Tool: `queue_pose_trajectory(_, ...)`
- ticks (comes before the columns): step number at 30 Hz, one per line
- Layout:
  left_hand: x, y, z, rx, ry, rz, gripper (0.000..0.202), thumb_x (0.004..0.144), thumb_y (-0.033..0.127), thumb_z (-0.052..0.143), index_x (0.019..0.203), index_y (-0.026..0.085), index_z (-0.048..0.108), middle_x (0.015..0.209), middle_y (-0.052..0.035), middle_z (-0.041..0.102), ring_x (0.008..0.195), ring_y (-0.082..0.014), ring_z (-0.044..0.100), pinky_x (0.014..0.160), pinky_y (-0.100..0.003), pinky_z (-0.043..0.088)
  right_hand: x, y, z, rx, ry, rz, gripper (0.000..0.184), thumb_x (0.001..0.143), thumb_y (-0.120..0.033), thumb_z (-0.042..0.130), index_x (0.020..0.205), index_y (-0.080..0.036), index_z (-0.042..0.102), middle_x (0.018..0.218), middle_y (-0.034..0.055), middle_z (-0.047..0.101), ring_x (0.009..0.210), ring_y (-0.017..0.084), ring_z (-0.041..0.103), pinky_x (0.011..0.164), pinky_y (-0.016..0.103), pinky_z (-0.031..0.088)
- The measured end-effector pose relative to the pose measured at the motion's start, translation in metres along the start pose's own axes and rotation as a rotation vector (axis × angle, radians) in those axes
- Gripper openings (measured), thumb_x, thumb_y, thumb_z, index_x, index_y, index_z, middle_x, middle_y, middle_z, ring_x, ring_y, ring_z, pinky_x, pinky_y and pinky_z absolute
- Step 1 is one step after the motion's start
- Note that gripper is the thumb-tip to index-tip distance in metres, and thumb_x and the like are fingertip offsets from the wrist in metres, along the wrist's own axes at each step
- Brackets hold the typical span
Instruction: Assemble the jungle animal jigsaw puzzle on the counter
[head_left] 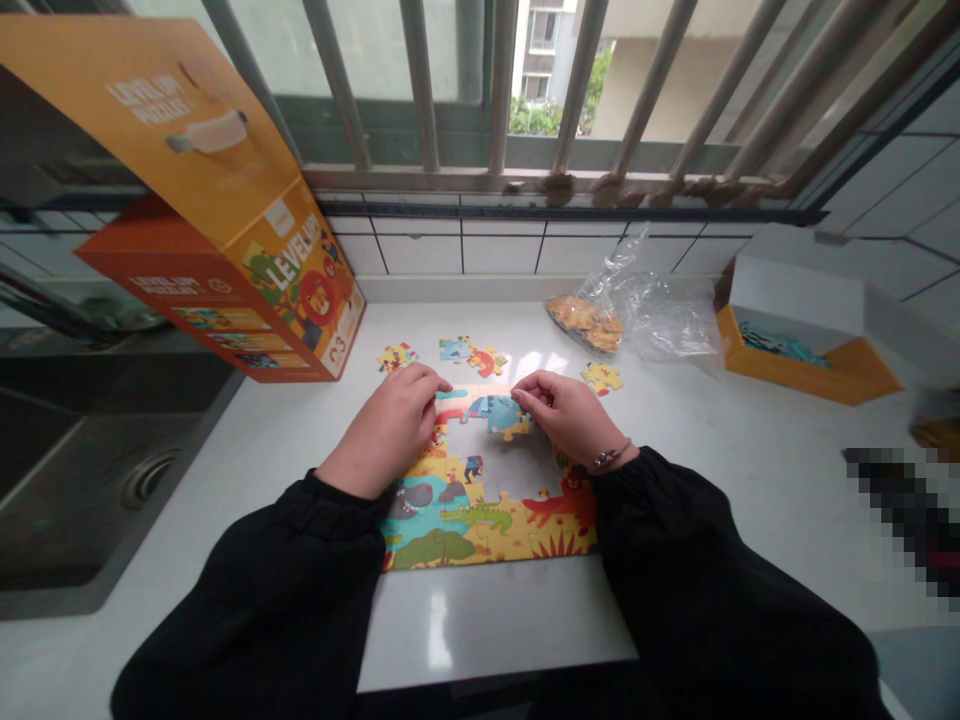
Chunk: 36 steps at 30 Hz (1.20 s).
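Note:
A colourful animal jigsaw puzzle [480,545] lies on the white counter, its frame of pieces joined around a gap in the middle. My right hand [566,415] pinches a blue puzzle piece [510,413] with yellow at its lower edge, over the upper part of the gap. Whether that piece touches its neighbours, I cannot tell. My left hand [394,425] rests on the puzzle's upper left side, fingers bent loosely and index finger reaching along the top. Behind the puzzle are loose pieces: a blue and red pair [472,355], some at left [397,357] and a yellow one [602,377].
An orange puzzle box [277,290] stands open at the back left, beside a dark sink [67,480]. At the back right lie a clear plastic bag [671,315] with pieces and an open orange-white box [810,370]. A barred window [495,90] is behind.

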<state>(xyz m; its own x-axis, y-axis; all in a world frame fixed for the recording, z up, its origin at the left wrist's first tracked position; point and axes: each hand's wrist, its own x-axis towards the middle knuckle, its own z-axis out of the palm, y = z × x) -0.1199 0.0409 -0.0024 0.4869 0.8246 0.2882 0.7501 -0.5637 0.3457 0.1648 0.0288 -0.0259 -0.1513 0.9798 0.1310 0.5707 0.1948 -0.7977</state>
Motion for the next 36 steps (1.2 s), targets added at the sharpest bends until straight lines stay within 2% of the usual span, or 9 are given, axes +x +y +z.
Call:
queue_pose_trajectory(3, 0.0, 0.002, -0.001, -0.019, 0.006, 0.019, 0.025, 0.101, 0.009, 0.054, 0.114, 0.019, 0.073, 0.118, -0.0113, 0.074, 0.117, -0.0268, 0.069, 0.11, -0.046, 0.056, 0.0, -0.001, 0.002, 0.164, -0.035, 0.077, 0.017, 0.101, -0.039, 0.07, 0.101, -0.022, 0.074, 0.082, 0.0016, 0.079, 0.066, 0.017, 0.073, 0.067, 0.03, 0.058)
queue_pose_trajectory(7, -0.001, 0.008, -0.002, -0.045, -0.006, 0.022, 0.021, 0.106, 0.019, 0.056, 0.119, 0.018, 0.072, 0.12, -0.011, 0.076, 0.117, -0.0275, 0.071, 0.109, -0.047, 0.057, 0.001, -0.001, 0.007, 0.465, -0.096, 0.2, 0.022, 0.097, -0.04, 0.076, 0.1, -0.022, 0.065, 0.084, 0.0023, 0.078, 0.077, 0.02, 0.083, 0.071, 0.032, 0.068)
queue_pose_trajectory(12, -0.003, 0.01, -0.002, -0.068, -0.023, 0.027, 0.021, 0.108, 0.032, 0.063, 0.123, 0.019, 0.07, 0.124, -0.0116, 0.077, 0.119, -0.0298, 0.072, 0.108, -0.05, 0.057, 0.0, -0.001, 0.01, 0.588, -0.114, 0.27, 0.032, 0.091, -0.042, 0.086, 0.096, -0.024, 0.059, 0.085, 0.0009, 0.077, 0.083, 0.021, 0.085, 0.071, 0.03, 0.069)
queue_pose_trajectory(16, -0.005, 0.012, 0.003, -0.098, -0.04, 0.069, 0.054, 0.096, 0.046, 0.085, 0.14, 0.022, 0.064, 0.135, -0.013, 0.075, 0.125, -0.0331, 0.071, 0.109, -0.05, 0.058, -0.004, -0.004, 0.013, 0.674, -0.184, 0.298, 0.038, 0.088, -0.044, 0.091, 0.092, -0.023, 0.059, 0.086, 0.0017, 0.078, 0.089, 0.021, 0.086, 0.074, 0.028, 0.069)
queue_pose_trajectory(19, -0.006, 0.013, 0.007, -0.097, -0.037, 0.069, 0.067, 0.093, 0.042, 0.089, 0.15, 0.023, 0.057, 0.136, -0.0123, 0.074, 0.126, -0.0327, 0.072, 0.109, -0.05, 0.058, -0.006, -0.008, 0.017, 0.726, -0.232, 0.292, 0.043, 0.085, -0.044, 0.094, 0.09, -0.023, 0.058, 0.085, 0.001, 0.079, 0.091, 0.021, 0.086, 0.073, 0.025, 0.067)
queue_pose_trajectory(23, -0.006, 0.015, 0.007, -0.113, -0.023, 0.049, 0.061, 0.095, 0.035, 0.087, 0.147, 0.021, 0.058, 0.129, -0.0109, 0.075, 0.121, -0.0302, 0.073, 0.106, -0.047, 0.06, -0.007, -0.01, 0.02, 0.746, -0.275, 0.295, 0.044, 0.083, -0.044, 0.096, 0.09, -0.022, 0.058, 0.083, -0.0004, 0.079, 0.09, 0.019, 0.086, 0.07, 0.021, 0.064)
queue_pose_trajectory(29, -0.007, 0.015, 0.006, -0.162, -0.056, 0.029, 0.07, 0.094, 0.037, 0.088, 0.153, 0.023, 0.053, 0.131, -0.0097, 0.073, 0.12, -0.029, 0.073, 0.105, -0.047, 0.061, -0.008, -0.009, 0.02, 0.709, -0.324, 0.296, 0.037, 0.089, -0.041, 0.09, 0.093, -0.022, 0.059, 0.082, 0.0002, 0.08, 0.083, 0.016, 0.084, 0.07, 0.021, 0.063)
queue_pose_trajectory(33, -0.006, 0.013, 0.003, -0.172, -0.094, 0.032, 0.056, 0.093, 0.041, 0.088, 0.139, 0.024, 0.063, 0.135, -0.0097, 0.072, 0.124, -0.0303, 0.071, 0.106, -0.047, 0.059, -0.008, -0.01, 0.019, 0.608, -0.347, 0.271, 0.029, 0.093, -0.039, 0.085, 0.094, -0.023, 0.061, 0.079, 0.0006, 0.078, 0.078, 0.015, 0.081, 0.07, 0.025, 0.064)
queue_pose_trajectory(36, -0.006, 0.009, 0.0, -0.131, -0.142, 0.027, 0.055, 0.088, 0.044, 0.093, 0.131, 0.023, 0.067, 0.129, -0.0101, 0.073, 0.12, -0.0317, 0.071, 0.102, -0.047, 0.058, -0.007, -0.011, 0.016, 0.448, -0.281, 0.218, 0.02, 0.098, -0.037, 0.077, 0.097, -0.023, 0.064, 0.083, 0.0012, 0.079, 0.069, 0.015, 0.076, 0.064, 0.027, 0.061)
